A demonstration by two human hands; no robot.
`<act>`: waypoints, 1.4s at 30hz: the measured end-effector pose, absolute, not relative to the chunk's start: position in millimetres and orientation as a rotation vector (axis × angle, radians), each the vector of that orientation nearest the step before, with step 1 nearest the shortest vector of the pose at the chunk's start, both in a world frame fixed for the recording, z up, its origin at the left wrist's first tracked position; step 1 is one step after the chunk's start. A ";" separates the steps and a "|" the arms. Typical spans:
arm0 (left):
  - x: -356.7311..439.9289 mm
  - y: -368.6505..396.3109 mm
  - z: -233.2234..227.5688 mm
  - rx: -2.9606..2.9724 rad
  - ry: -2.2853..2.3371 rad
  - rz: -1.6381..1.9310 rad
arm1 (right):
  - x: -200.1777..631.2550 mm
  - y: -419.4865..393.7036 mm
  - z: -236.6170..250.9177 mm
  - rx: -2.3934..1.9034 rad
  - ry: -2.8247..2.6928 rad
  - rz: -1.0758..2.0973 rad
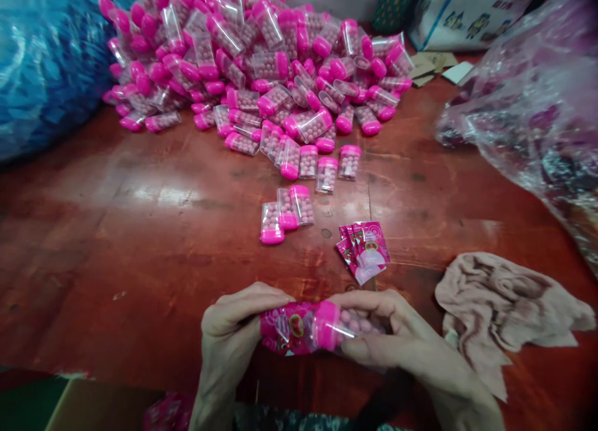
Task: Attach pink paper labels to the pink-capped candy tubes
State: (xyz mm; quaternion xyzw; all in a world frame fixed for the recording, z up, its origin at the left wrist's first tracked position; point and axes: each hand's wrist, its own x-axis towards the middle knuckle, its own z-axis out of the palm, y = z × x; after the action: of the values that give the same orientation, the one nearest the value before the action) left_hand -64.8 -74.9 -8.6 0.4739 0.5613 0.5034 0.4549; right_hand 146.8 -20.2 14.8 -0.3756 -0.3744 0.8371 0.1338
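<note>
My left hand [233, 331] grips the left end of a shiny pink printed sachet [284, 331], its thumb along the top edge. My right hand [397, 331] is closed round a clear plastic candy bottle [355, 322] of pale pink balls. The bottle lies sideways with its bright pink cap [327, 325] against the sachet's open-looking right end; whether the cap is inside it I cannot tell. Just beyond my hands lie several flat pink sachets [367, 247] in a small stack. To their left, 3 filled bottles [287, 213] lie close together.
A big heap of pink-capped bottles [261, 63] covers the back of the red-brown wooden table [116, 244]. A blue plastic bag [47, 63] bulges at the left. Clear plastic wrapping [527, 107] spreads along the right, above a crumpled beige cloth [504, 300]. A white printed bag [471, 14] stands behind.
</note>
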 end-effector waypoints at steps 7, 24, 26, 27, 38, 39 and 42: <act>-62.9 -73.6 -10.3 1.145 1.358 1.243 | 148.9 -16.9 6.8 -1.065 -0.959 2.463; -61.1 -71.6 -9.5 1.041 1.333 1.078 | 140.7 -23.9 -0.1 -1.090 -1.022 2.312; -60.4 -72.1 -8.9 1.041 1.326 1.080 | 140.8 -24.1 1.2 -1.084 -0.985 2.328; -59.8 -72.1 -8.5 1.045 1.321 1.077 | 140.7 -24.1 2.0 -1.086 -0.968 2.331; -54.6 -72.4 -8.6 1.017 1.266 1.050 | 142.5 -13.3 12.2 -1.020 -1.005 2.494; -54.3 -72.4 -8.5 1.011 1.266 1.048 | 143.5 -13.0 11.5 -1.015 -1.012 2.507; -53.2 -72.4 -9.3 0.971 1.260 1.065 | 146.2 -15.1 4.8 -0.971 -1.024 2.524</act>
State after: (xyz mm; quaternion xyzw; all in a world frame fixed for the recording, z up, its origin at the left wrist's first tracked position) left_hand -53.2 -72.4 -9.3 0.4145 0.5382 0.4549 0.5759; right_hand 146.2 -15.1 4.8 -0.3331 -0.3515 0.8660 0.1248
